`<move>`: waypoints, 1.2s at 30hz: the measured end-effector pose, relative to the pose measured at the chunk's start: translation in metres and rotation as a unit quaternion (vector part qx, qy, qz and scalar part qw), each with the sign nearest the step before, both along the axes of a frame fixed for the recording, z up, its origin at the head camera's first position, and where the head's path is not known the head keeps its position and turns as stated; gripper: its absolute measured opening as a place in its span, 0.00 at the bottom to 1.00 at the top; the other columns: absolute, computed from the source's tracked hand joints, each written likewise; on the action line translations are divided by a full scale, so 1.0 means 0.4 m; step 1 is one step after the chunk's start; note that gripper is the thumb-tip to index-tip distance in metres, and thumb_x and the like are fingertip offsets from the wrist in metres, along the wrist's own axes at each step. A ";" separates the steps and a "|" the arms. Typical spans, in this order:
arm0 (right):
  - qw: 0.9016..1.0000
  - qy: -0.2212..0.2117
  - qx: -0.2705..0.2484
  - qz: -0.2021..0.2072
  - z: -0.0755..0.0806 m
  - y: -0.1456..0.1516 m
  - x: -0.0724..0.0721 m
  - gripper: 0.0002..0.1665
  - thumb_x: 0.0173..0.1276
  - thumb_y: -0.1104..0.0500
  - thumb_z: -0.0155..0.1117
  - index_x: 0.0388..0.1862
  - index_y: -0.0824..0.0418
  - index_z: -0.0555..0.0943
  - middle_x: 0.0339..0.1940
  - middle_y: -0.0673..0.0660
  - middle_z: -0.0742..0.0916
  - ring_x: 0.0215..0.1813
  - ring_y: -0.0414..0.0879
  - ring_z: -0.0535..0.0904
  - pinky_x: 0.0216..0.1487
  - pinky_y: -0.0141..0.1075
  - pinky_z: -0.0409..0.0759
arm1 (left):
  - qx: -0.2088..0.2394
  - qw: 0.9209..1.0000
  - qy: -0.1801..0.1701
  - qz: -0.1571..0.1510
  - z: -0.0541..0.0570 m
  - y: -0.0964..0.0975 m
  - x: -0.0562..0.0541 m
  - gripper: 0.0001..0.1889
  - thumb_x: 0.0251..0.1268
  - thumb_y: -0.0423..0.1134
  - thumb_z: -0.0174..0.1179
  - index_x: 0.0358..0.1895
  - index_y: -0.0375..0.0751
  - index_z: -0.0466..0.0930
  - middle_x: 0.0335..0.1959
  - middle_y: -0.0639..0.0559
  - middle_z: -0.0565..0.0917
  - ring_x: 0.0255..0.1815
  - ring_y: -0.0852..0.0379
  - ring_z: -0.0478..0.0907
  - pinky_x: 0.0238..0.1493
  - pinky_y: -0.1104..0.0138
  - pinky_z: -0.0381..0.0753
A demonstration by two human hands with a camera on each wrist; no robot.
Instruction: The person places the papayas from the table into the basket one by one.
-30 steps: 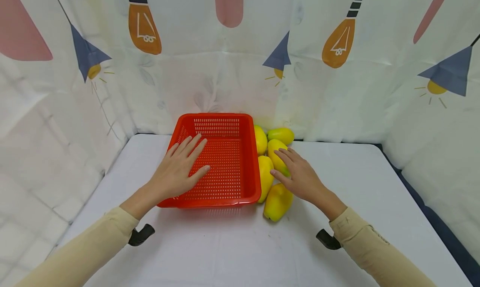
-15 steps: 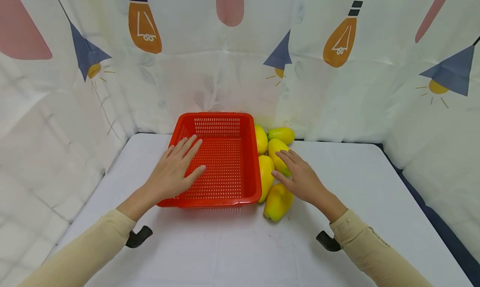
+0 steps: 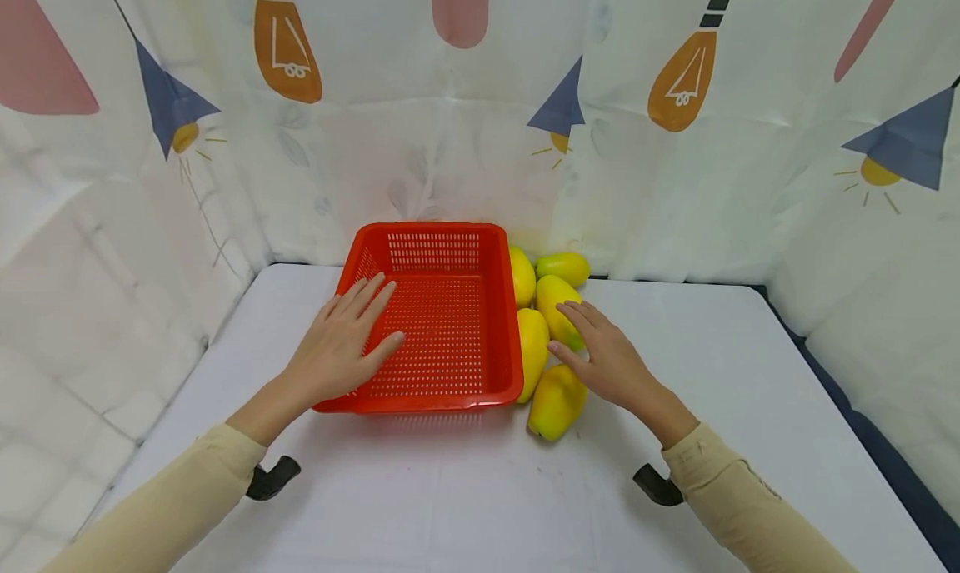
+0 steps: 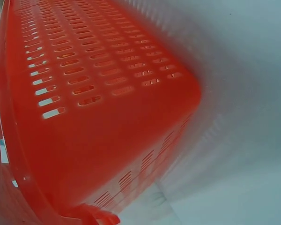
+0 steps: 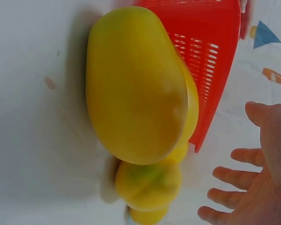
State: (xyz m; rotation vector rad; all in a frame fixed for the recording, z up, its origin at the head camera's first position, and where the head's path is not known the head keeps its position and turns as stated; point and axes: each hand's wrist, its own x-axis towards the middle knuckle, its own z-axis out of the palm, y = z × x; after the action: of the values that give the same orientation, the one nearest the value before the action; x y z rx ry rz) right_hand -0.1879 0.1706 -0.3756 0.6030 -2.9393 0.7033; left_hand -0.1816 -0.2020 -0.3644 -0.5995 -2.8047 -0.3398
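A red plastic basket (image 3: pixel 442 331) with slotted walls stands on the white table, nothing in it. Over its left side my left hand (image 3: pixel 333 344) is held with straight, spread fingers, gripping nothing. Along the basket's right wall lie several yellow mangoes, some tinged green. The nearest mango (image 3: pixel 557 402) is closest to me; another mango (image 3: pixel 558 306) is partly covered by my right hand (image 3: pixel 603 352) in the head view. In the right wrist view that hand hovers with fingers extended and apart from the large mango (image 5: pixel 136 89).
A back mango (image 3: pixel 562 268) lies by the table's far edge. White curtains (image 3: pixel 450 156) printed with lamps and bulbs enclose the table (image 3: pixel 750 390) at the back and sides. Dark cloth (image 3: pixel 847 406) runs along the right edge.
My left hand has drifted slightly left over the basket. The right hand has shifted only a little to the right. Basket and mangoes stay in place.
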 end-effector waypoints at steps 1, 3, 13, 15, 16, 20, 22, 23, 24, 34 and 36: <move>1.000 -0.001 -0.001 -0.001 0.000 0.000 0.001 0.38 0.71 0.43 0.57 0.74 0.55 0.61 0.75 0.59 0.67 0.78 0.58 0.56 0.72 0.58 0.60 | 0.003 1.000 0.000 0.001 -0.002 -0.002 0.000 0.39 0.68 0.56 0.52 0.76 0.42 0.52 0.77 0.41 0.55 0.76 0.36 0.52 0.71 0.38 0.52; 1.000 -0.003 -0.001 -0.003 -0.002 0.001 0.002 0.38 0.71 0.43 0.57 0.75 0.55 0.61 0.75 0.59 0.67 0.78 0.58 0.56 0.72 0.59 0.60 | 0.008 1.000 0.000 0.003 -0.005 -0.006 0.000 0.39 0.68 0.56 0.52 0.76 0.42 0.52 0.77 0.41 0.55 0.76 0.37 0.52 0.71 0.38 0.52; 1.000 -0.019 -0.002 -0.017 -0.016 0.006 0.003 0.38 0.71 0.42 0.56 0.75 0.53 0.60 0.75 0.58 0.66 0.78 0.58 0.56 0.71 0.59 0.61 | 0.022 1.000 0.003 0.008 -0.020 -0.021 0.001 0.39 0.68 0.55 0.53 0.76 0.42 0.51 0.77 0.41 0.55 0.76 0.36 0.53 0.70 0.37 0.52; 1.000 -0.022 -0.003 -0.019 -0.020 0.008 0.003 0.38 0.71 0.41 0.56 0.75 0.53 0.60 0.75 0.57 0.66 0.78 0.57 0.56 0.71 0.59 0.61 | 0.023 1.000 0.001 0.011 -0.021 -0.023 0.001 0.39 0.68 0.55 0.53 0.76 0.43 0.51 0.77 0.41 0.55 0.76 0.37 0.52 0.71 0.38 0.52; 1.000 -0.024 -0.004 -0.020 -0.021 0.009 0.003 0.39 0.71 0.41 0.56 0.75 0.53 0.60 0.76 0.57 0.66 0.78 0.57 0.56 0.71 0.59 0.61 | 0.023 1.000 0.000 0.012 -0.022 -0.024 0.000 0.39 0.68 0.55 0.52 0.77 0.43 0.51 0.77 0.41 0.54 0.76 0.37 0.52 0.71 0.38 0.52; 0.999 -0.033 -0.012 -0.023 -0.027 0.011 0.005 0.39 0.70 0.40 0.56 0.75 0.52 0.60 0.76 0.57 0.65 0.78 0.57 0.55 0.71 0.59 0.61 | 0.021 1.000 -0.004 0.014 -0.026 -0.030 -0.002 0.39 0.69 0.55 0.52 0.77 0.45 0.49 0.78 0.41 0.54 0.76 0.37 0.52 0.71 0.39 0.52; 0.999 -0.036 -0.015 -0.023 -0.028 0.013 0.006 0.39 0.71 0.40 0.56 0.75 0.52 0.60 0.76 0.57 0.65 0.78 0.57 0.55 0.71 0.59 0.61 | 0.023 1.000 -0.006 0.014 -0.028 -0.033 -0.004 0.39 0.69 0.55 0.52 0.77 0.45 0.49 0.78 0.41 0.54 0.76 0.37 0.52 0.71 0.39 0.52; 0.999 -0.036 -0.017 -0.022 -0.029 0.013 0.007 0.39 0.71 0.40 0.55 0.75 0.52 0.60 0.76 0.57 0.65 0.78 0.57 0.55 0.71 0.59 0.61 | 0.025 1.000 -0.006 0.014 -0.029 -0.034 -0.005 0.39 0.69 0.55 0.52 0.77 0.44 0.49 0.78 0.41 0.54 0.76 0.37 0.52 0.71 0.39 0.52; 0.999 -0.036 -0.018 -0.022 -0.030 0.014 0.007 0.39 0.71 0.40 0.56 0.75 0.52 0.60 0.76 0.57 0.65 0.78 0.57 0.55 0.71 0.59 0.61 | 0.028 1.000 -0.004 0.013 -0.029 -0.036 -0.006 0.39 0.69 0.55 0.52 0.77 0.44 0.50 0.77 0.41 0.54 0.76 0.36 0.52 0.71 0.39 0.52; 0.998 -0.048 -0.025 -0.029 -0.038 0.018 0.007 0.39 0.71 0.41 0.56 0.75 0.53 0.59 0.76 0.59 0.64 0.78 0.58 0.56 0.71 0.59 0.61 | 0.069 0.997 -0.015 0.036 -0.034 -0.053 -0.020 0.37 0.71 0.53 0.50 0.76 0.41 0.52 0.76 0.40 0.57 0.74 0.37 0.56 0.67 0.37 0.61; 0.998 -0.048 -0.026 -0.029 -0.038 0.019 0.007 0.39 0.71 0.40 0.55 0.75 0.53 0.59 0.76 0.59 0.64 0.78 0.58 0.56 0.71 0.59 0.61 | 0.078 0.996 -0.017 0.041 -0.035 -0.057 -0.023 0.35 0.71 0.53 0.50 0.75 0.41 0.53 0.75 0.40 0.58 0.74 0.37 0.56 0.66 0.36 0.61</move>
State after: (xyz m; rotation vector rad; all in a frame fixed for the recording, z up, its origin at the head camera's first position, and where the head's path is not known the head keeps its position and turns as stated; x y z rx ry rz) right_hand -0.1852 0.1781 -0.3910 0.4901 -3.0019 0.8216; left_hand -0.1909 -0.2248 -0.3783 -0.4477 -2.7909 -0.5521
